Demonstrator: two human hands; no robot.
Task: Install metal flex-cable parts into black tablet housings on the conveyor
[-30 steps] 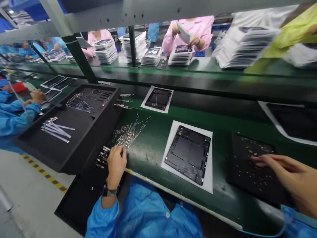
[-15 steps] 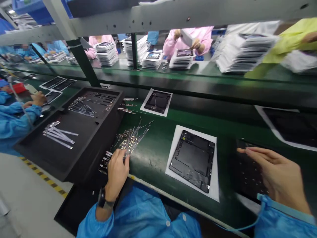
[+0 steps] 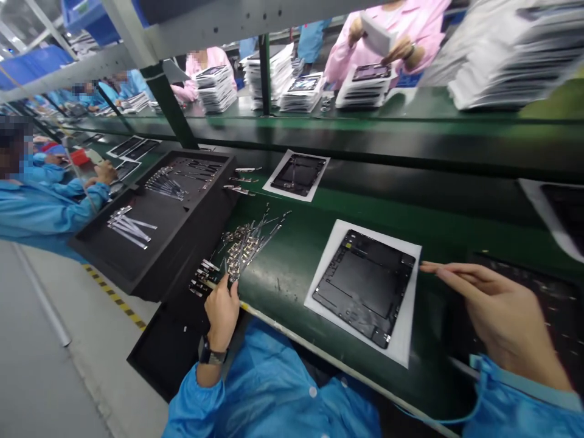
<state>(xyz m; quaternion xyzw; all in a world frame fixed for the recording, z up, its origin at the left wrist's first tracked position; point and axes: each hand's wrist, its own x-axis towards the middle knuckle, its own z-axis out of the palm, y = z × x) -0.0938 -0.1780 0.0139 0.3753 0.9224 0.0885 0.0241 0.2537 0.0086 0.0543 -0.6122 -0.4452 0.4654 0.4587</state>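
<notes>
My left hand [image 3: 222,311], a dark watch band at its wrist, is at the near edge of a loose pile of flex cables [image 3: 249,246]. Its thumb and fingers close on the end of a flex cable there. To the right, my right hand [image 3: 497,313] is raised in a pinch beside a black tablet housing [image 3: 360,292]. Whatever sits between those fingertips is too small to make out. The housing lies open side up on a white sheet [image 3: 399,340]. Partly behind my right hand lies another dark panel [image 3: 542,310] with small bright spots.
A black foam tray [image 3: 114,261] with sorted flex cables stands left of the pile. Farther back lies another housing [image 3: 298,173] on white paper. Stacks of wrapped panels [image 3: 214,91] line the raised shelf behind. A co-worker in blue [image 3: 45,207] sits at left; others work opposite.
The view has shifted, so most things appear farther right. My right hand has come closer to the housing's right edge. My left fingers have drawn together at the pile's near edge.
</notes>
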